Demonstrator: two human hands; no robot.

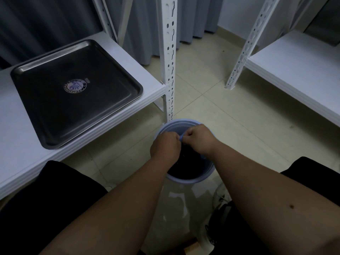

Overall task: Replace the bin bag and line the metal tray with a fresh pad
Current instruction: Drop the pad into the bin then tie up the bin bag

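A round light-blue bin [185,179] stands on the tiled floor between my knees, with a dark bag [189,166] inside it. My left hand [164,146] and my right hand [199,138] meet over the bin's mouth, fingers curled, both pinching a thin blue drawstring [181,137] of the bag. The metal tray [73,89] lies bare on the white shelf to the left, a round sticker at its middle. No pad is in view.
A white shelf board [150,92] carries the tray, with a perforated white upright [168,57] right behind the bin. A second white shelf [298,70] stands at the right. Grey curtains hang behind. Clear plastic and dark items lie on the floor near my feet.
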